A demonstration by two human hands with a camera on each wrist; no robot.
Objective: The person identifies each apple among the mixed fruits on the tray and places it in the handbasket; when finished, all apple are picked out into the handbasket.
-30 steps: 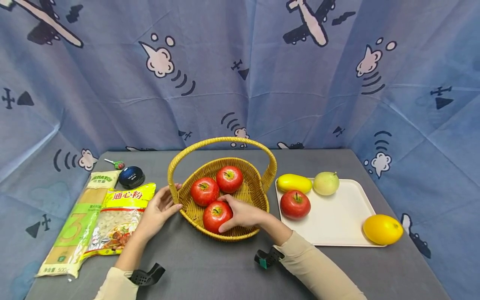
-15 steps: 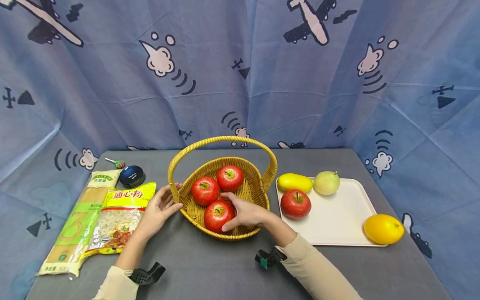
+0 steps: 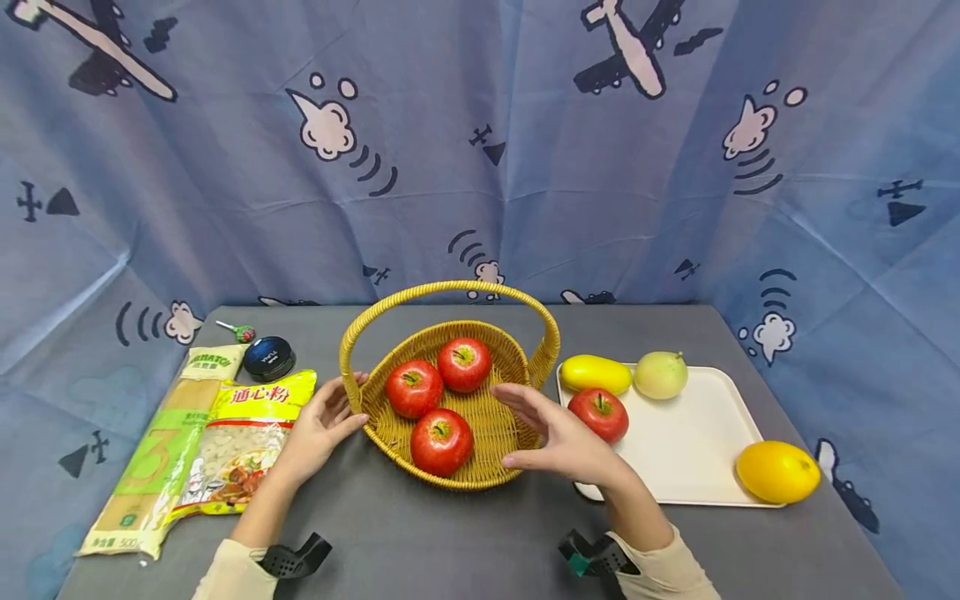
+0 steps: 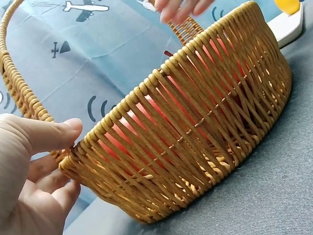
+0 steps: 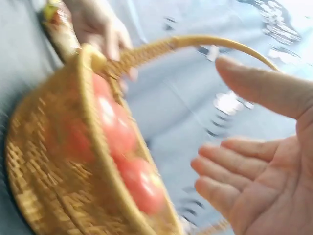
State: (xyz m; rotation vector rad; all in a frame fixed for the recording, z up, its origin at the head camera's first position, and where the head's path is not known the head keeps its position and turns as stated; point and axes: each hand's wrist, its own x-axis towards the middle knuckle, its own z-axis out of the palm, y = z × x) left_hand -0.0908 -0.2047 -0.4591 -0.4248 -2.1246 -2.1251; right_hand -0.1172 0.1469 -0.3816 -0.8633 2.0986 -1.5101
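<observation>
A yellow wicker basket (image 3: pixel 491 421) with a tall arched handle stands mid-table. In it lie three red apples: one at the left (image 3: pixel 414 389), one at the back (image 3: pixel 465 365) and one at the front (image 3: pixel 442 442). My left hand (image 3: pixel 318 429) holds the basket's left end at the foot of the handle, thumb on the rim in the left wrist view. Over the basket's right rim, my right hand (image 3: pixel 566 437) is empty, with thumb and fingers spread apart. In the right wrist view its palm (image 5: pixel 269 196) shows beside the basket.
Right of the basket, a white tray (image 3: pixel 690 442) bears another apple (image 3: pixel 599 417), an elongated yellow fruit (image 3: pixel 596 374), a pear (image 3: pixel 661 375) and a lemon-like fruit (image 3: pixel 777 472). At left lie a macaroni bag (image 3: pixel 240 450), a spaghetti pack (image 3: pixel 161 450), a tuna tin (image 3: pixel 269 358) and a lollipop (image 3: pixel 245 333).
My right hand has let go of the front apple and drawn back to the right, over the basket's rim. The apple stays in the basket. My left hand keeps its hold.
</observation>
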